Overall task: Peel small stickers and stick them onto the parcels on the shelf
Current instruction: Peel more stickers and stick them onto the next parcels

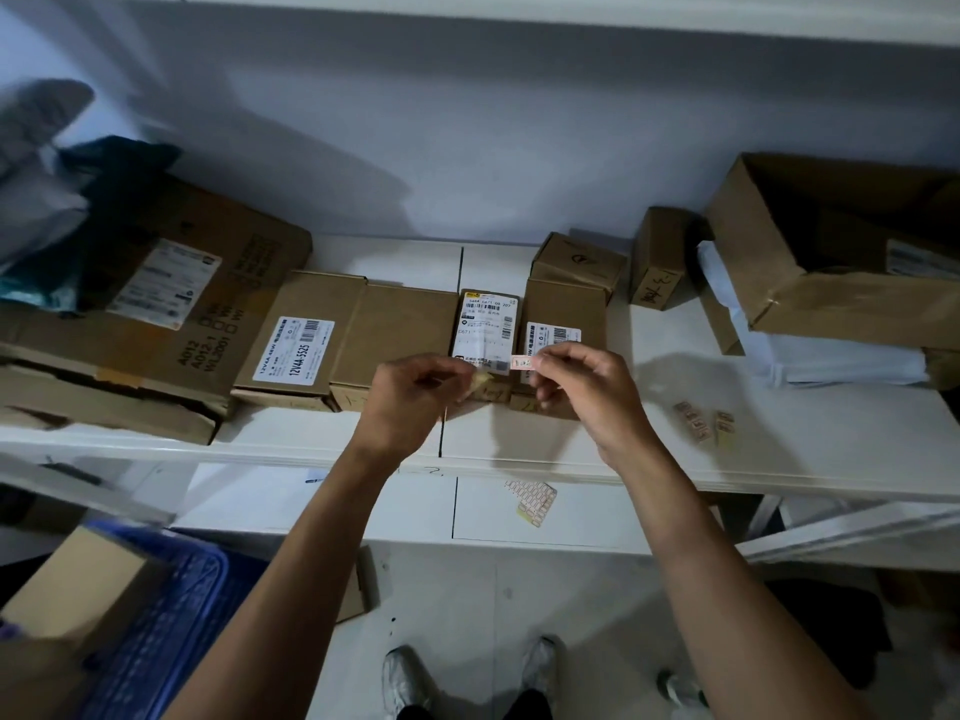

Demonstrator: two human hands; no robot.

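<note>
My right hand [576, 387] pinches a small pink sticker [521, 362] between thumb and forefinger. My left hand [410, 394] holds a scrap of yellowish backing paper [480, 383]. Both hands hover just above the front of the white shelf [779, 449]. Behind them lie brown cardboard parcels: a narrow one with a white shipping label [487, 324], a labelled one to its right [563, 314], and a flat labelled box to the left [311, 340].
Several loose sticker pieces [704, 422] lie on the shelf at right. A sticker sheet [531, 501] rests on the lower shelf. A large box [145, 304] sits far left, an open carton [831, 252] far right, a blue crate [166, 626] below left.
</note>
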